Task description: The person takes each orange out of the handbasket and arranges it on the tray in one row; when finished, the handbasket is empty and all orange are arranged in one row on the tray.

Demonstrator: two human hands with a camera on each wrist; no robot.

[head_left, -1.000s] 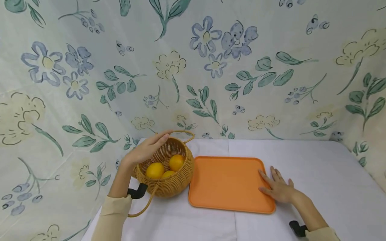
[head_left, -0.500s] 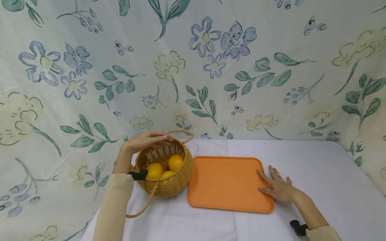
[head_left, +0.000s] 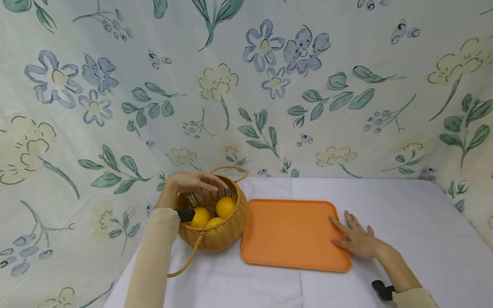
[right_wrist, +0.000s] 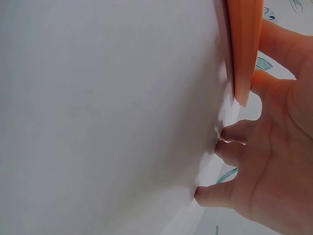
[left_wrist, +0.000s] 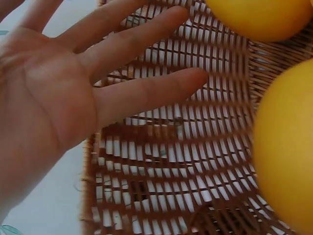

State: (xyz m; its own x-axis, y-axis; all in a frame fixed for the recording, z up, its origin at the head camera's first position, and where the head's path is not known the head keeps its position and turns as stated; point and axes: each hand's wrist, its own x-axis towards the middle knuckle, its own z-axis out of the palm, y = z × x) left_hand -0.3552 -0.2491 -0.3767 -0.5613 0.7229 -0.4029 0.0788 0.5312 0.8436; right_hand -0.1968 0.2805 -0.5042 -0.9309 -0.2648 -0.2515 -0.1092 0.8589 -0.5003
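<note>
My left hand (head_left: pixel 196 182) reaches over the mouth of a round wicker basket (head_left: pixel 223 235), its fingers spread and holding nothing. Inside the basket lie three yellow-orange fruits that look like oranges; one orange (head_left: pixel 225 207) shows to the right and another orange (left_wrist: pixel 288 147) looms close in the left wrist view. The palm and spread fingers (left_wrist: pixel 142 95) are apart from the fruit there. On the right, my right hand (head_left: pixel 358 239) rests at the right edge of an orange tray (head_left: pixel 289 235), thumb and index finger on its rim, the other fingertips down on the white cloth.
The basket's handle (head_left: pixel 185 265) hangs down at its front left, while another handle (head_left: pixel 240 173) stands up behind. A white cloth (head_left: pixel 416 222) covers the table. A floral curtain (head_left: pixel 269 128) rises behind the table and along its left side.
My left hand has moved right and tipped downward from above the basket's left rim, fingers now lower over the opening. The right hand and tray have stayed put.
</note>
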